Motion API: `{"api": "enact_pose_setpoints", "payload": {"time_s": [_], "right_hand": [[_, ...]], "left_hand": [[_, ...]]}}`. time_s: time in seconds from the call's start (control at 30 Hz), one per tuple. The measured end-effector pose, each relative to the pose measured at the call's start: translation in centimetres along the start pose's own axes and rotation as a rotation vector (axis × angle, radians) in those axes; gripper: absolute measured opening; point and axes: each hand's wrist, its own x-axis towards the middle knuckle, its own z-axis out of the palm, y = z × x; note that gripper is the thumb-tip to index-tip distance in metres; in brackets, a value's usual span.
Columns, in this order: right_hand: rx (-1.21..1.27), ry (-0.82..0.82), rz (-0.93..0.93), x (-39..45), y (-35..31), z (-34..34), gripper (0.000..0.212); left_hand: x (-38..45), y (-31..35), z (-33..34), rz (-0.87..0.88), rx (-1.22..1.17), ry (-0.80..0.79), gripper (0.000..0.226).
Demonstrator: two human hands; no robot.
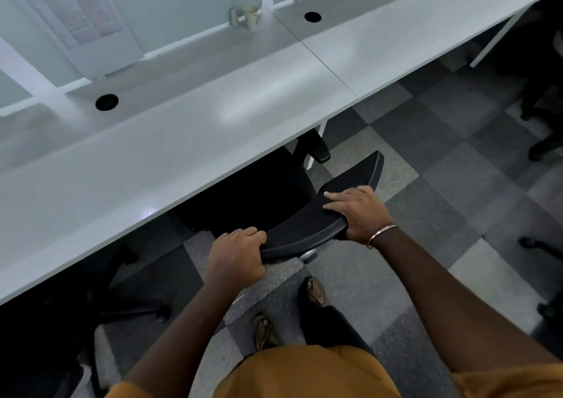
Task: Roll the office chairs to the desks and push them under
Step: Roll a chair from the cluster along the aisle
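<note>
I am standing at six o'clock, facing the white counter [170, 166] that is running from eight o'clock up toward two. The office chair [323, 214] is sitting dead centre, its seat already tucked in the shadow under the counter edge and its curved black backrest still out on my side.

My left hand [236, 256] is clenching the near end of the backrest top, fingers wrapped over the rim. My right hand [356, 210] is gripping the same rim further along toward two o'clock: fingers lying flat on top, thumb seemingly hooked beneath, though that part is hidden. Both grips are holding the chair; neither is free.

One armrest [318, 147] is poking out just below the counter edge at twelve o'clock. I am judging this as the closing part of the push-under step for this chair.

Next move, as I am reading it: keep pressing forward evenly with both hands so the backrest is coming up close to the counter edge, and watch that the armrest is clearing beneath it rather than catching.

Another dark chair base [131, 306] is showing under the counter at eight o'clock, and more chair legs [545, 141] are standing at three o'clock, well apart from the counter and likely awaiting their turn. A paper cup [252, 16] is standing on the counter at twelve o'clock.
</note>
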Motion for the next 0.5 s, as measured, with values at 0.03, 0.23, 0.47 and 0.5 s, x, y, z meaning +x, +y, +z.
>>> {"api": "enact_pose_setpoints", "payload": {"time_s": [0.03,0.23,0.47,0.5], "right_hand": [[-0.014,-0.003,0.004,0.7,1.0,-0.2,0.062],[-0.037,-0.016,-0.004,6.9,6.4,-2.0,0.06],[-0.064,0.085,0.099,15.8,11.2,-3.2,0.057],[-0.063,0.063,0.093,16.9,11.6,-3.4,0.056]], "left_hand": [[1.0,0.3,-0.2,0.0,-0.008,0.006,0.024],[8.0,0.8,-1.3,-0.086,-0.041,0.019,0.022],[16.9,-0.3,-3.2,-0.163,-0.069,0.018,0.032],[17.5,-0.6,-3.4,-0.172,-0.082,0.018,0.034]]}}
